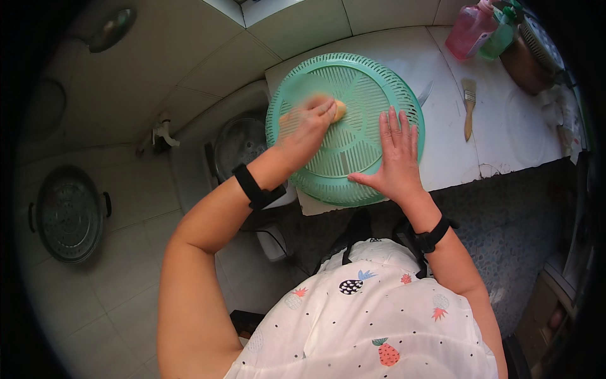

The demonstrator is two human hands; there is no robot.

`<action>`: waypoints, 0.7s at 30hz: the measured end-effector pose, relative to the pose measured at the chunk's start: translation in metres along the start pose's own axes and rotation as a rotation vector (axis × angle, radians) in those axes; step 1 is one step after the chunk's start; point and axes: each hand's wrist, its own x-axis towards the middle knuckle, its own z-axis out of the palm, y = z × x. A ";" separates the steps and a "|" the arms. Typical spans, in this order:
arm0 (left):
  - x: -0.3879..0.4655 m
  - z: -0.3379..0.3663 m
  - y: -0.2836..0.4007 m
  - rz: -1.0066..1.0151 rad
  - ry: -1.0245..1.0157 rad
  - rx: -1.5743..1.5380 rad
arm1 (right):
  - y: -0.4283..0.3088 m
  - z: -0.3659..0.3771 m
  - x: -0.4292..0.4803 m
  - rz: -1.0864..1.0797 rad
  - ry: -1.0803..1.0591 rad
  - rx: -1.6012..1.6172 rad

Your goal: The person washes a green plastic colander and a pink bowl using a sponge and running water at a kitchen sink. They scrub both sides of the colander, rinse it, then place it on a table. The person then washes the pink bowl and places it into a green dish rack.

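Observation:
A round green plastic strainer basket (364, 137) with a slotted surface lies at the near left end of a white countertop (440, 142). It appears to be turned bottom up. Pinched in the fingers of my left hand (307, 123) is a small pale yellow piece (339, 111), pressed to the slats left of the middle. Its kind cannot be made out, and a blurred patch covers part of that area. My right hand (400, 156) rests flat on the basket's right side, fingers spread and thumb out along the near rim.
Right of the basket are a knife blade (426, 93), partly hidden, and a bristle brush (468, 109). Pump bottles (470, 33) and a pot (528, 66) stand at the back right. To the left are a sink (189, 156) with a metal basin (239, 147), a tap (164, 132) and a hanging steamer pan (70, 213).

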 end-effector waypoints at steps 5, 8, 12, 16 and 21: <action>0.001 0.003 0.005 -0.406 -0.039 -0.382 | 0.002 0.001 -0.001 -0.003 0.010 -0.019; -0.032 0.001 0.009 0.363 -0.189 0.264 | 0.003 0.002 -0.001 0.005 -0.009 0.008; -0.023 -0.001 -0.004 -0.469 0.148 -0.621 | 0.002 0.003 -0.002 -0.002 0.004 0.009; -0.051 0.009 -0.001 0.374 -0.011 0.344 | 0.002 0.003 -0.001 0.002 0.023 -0.015; -0.078 -0.008 -0.031 0.002 0.025 0.323 | 0.003 0.002 0.000 -0.007 0.022 -0.015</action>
